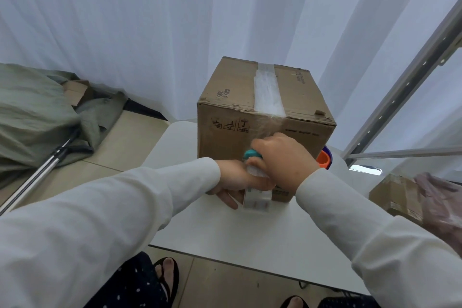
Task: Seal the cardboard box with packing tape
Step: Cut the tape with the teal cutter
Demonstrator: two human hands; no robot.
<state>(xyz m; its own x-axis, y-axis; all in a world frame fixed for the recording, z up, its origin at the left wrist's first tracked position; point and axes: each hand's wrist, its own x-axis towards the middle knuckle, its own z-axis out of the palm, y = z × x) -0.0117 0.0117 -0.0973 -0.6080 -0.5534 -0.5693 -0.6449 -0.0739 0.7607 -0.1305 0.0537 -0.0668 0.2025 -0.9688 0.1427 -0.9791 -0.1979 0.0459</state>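
My feet in dark sandals (167, 280) stand on the tiled floor at the near edge of the white tabletop (225, 237), both my arms in pale long sleeves reaching over it. My left hand (231, 184) lies low against the near face of the cardboard box (230, 137), fingers stretched toward the tabletop beside the roll of clear packing tape (257, 199), which sits at the foot of that face; I cannot tell whether this hand grips the roll or only steadies it. My right hand (285, 157) is closed over the top of the same spot, wrapped around a teal object (251, 154) of which only an edge shows. Both hands touch each other there.

The box stands upright on the tabletop, its flaps down. A strip of clear tape (267, 90) runs along the top seam, over the front edge and down the near face toward my hands. An orange and purple item (325, 157) peeks out just behind the box's right corner.

On the floor to the left lie a grey-green cloth (32, 117) and a metal pole (37, 172); to the right, a second taped carton (395, 195) and a metal frame (405, 97). White curtains (150, 20) hang behind.
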